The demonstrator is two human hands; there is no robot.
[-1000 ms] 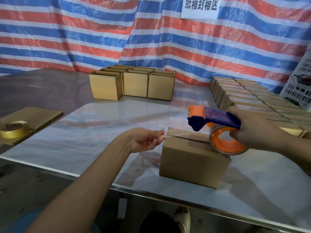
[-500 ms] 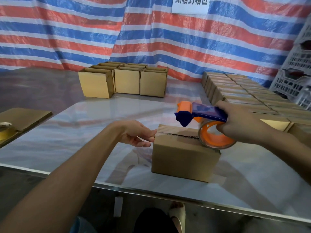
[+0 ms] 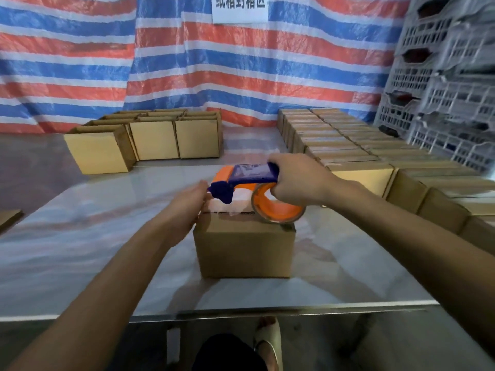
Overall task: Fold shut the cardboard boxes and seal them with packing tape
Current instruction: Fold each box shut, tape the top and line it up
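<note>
A closed cardboard box (image 3: 244, 247) stands near the table's front edge, in the middle of the view. My right hand (image 3: 300, 183) grips the blue handle of an orange and blue tape dispenser (image 3: 249, 183), whose roll rests on the box's top right. A strip of clear tape (image 3: 230, 207) stretches from the dispenser's nose across the top seam to the left edge. My left hand (image 3: 187, 207) lies against the box's upper left corner, at the tape's end; its fingertips are hidden behind the box and dispenser.
Open-topped boxes (image 3: 152, 137) stand in rows at the back left. Several taped boxes (image 3: 359, 162) fill the right side of the glossy table (image 3: 80, 250). White plastic crates (image 3: 450, 76) are stacked at the far right. A flat cardboard piece (image 3: 9, 218) lies at the left edge.
The view has swung so the box now faces me squarely. My left hand moved right onto the box's left corner, and the dispenser has come closer to it above the seam.
</note>
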